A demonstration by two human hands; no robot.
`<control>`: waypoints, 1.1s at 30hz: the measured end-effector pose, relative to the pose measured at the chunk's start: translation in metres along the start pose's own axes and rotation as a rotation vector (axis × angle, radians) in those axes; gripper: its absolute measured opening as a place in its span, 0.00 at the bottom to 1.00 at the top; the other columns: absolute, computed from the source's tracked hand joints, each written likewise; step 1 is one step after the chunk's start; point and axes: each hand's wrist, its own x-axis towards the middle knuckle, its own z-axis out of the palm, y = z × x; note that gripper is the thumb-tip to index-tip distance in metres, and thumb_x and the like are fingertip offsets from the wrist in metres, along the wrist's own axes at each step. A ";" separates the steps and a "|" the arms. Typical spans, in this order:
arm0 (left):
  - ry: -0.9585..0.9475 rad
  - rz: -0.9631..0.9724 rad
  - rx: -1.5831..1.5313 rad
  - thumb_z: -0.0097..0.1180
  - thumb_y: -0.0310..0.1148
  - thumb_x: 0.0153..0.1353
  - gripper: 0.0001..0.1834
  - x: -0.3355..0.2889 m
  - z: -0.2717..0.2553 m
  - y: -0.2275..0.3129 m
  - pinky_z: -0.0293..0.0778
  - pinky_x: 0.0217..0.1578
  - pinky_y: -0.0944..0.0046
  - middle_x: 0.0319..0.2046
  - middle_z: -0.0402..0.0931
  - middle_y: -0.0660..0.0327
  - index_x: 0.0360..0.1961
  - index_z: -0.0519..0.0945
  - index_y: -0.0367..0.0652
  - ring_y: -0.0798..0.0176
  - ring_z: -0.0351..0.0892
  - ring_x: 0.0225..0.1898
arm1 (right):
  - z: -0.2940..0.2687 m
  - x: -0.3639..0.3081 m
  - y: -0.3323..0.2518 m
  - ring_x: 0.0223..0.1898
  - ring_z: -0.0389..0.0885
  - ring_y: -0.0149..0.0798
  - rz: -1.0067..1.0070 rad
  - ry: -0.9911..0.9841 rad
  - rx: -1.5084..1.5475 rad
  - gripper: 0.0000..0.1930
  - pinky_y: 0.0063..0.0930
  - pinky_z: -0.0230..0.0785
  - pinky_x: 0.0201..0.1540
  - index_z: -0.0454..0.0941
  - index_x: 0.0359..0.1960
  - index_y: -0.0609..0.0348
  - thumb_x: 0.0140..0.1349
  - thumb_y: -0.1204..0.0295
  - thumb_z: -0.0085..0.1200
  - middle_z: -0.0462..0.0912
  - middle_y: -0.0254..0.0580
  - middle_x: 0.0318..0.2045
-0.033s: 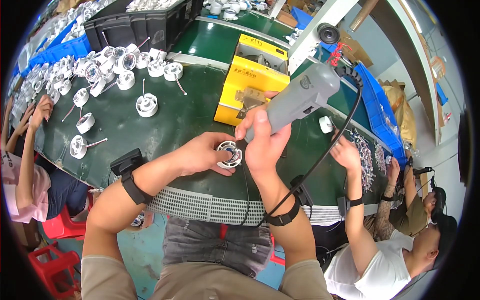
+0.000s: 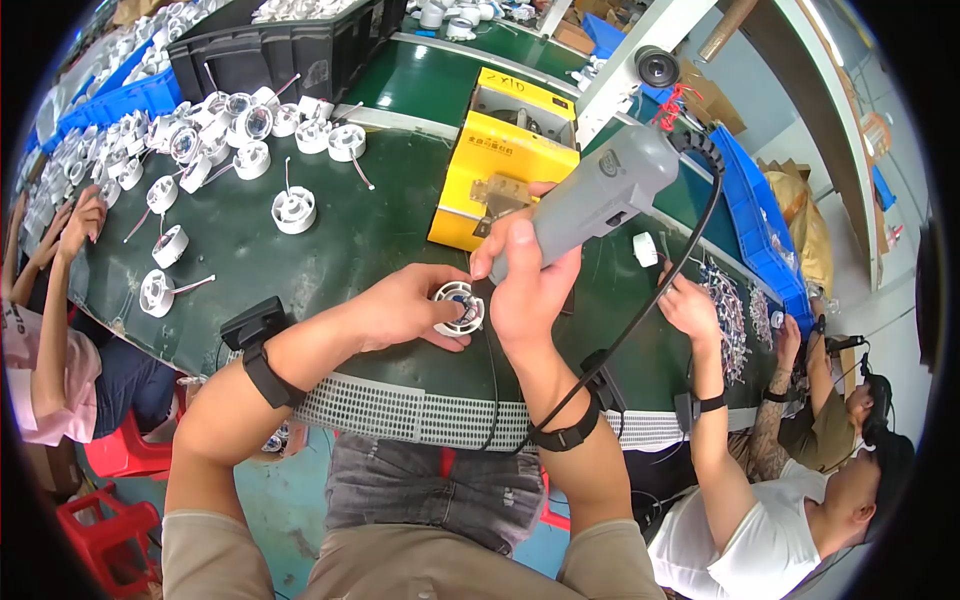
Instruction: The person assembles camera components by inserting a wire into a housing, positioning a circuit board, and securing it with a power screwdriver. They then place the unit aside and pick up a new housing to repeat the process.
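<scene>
My left hand (image 2: 398,308) is closed around a small round white plastic housing (image 2: 477,318), tilted so that its hollow side with dark parts inside faces up. The thumb reaches into its opening. My right hand (image 2: 528,285) grips a grey electric screwdriver (image 2: 608,190) just right of the housing. The tool slants, its black cable end up and to the right; its lower tip is hidden behind my right hand. Behind my hands stands a yellow screw feeder box (image 2: 490,150) with a metal bracket on its front.
Several white housings with wires (image 2: 294,210) lie on the green table (image 2: 350,235) at left. A black crate (image 2: 280,60) stands behind them. The screwdriver's black cable (image 2: 665,285) loops past my right forearm. Co-workers sit on both sides; one hand (image 2: 692,308) at right is near a white part (image 2: 646,250).
The white part by the co-worker's hand at right has tipped and shifted slightly left. My hands, the housing and the screwdriver show hardly any movement.
</scene>
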 end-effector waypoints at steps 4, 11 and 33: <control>0.002 -0.008 -0.008 0.48 0.21 0.64 0.19 0.001 0.000 0.000 0.83 0.43 0.60 0.44 0.74 0.50 0.56 0.67 0.28 0.57 0.81 0.41 | -0.001 0.001 0.003 0.17 0.70 0.31 0.034 -0.009 0.034 0.17 0.26 0.68 0.22 0.58 0.53 0.63 0.67 0.69 0.45 0.70 0.39 0.22; -0.015 -0.005 -0.008 0.49 0.21 0.63 0.19 0.003 -0.003 0.000 0.84 0.42 0.59 0.43 0.75 0.50 0.56 0.67 0.28 0.57 0.82 0.40 | -0.004 -0.001 0.006 0.18 0.70 0.30 0.051 -0.067 0.073 0.20 0.25 0.68 0.22 0.59 0.54 0.64 0.67 0.67 0.47 0.70 0.38 0.23; 0.380 0.496 0.926 0.55 0.24 0.61 0.05 -0.025 -0.026 0.025 0.70 0.27 0.74 0.28 0.78 0.65 0.37 0.80 0.34 0.75 0.73 0.26 | -0.183 0.033 -0.004 0.41 0.81 0.46 0.445 0.452 -1.392 0.21 0.38 0.73 0.45 0.79 0.39 0.59 0.44 0.63 0.66 0.82 0.48 0.38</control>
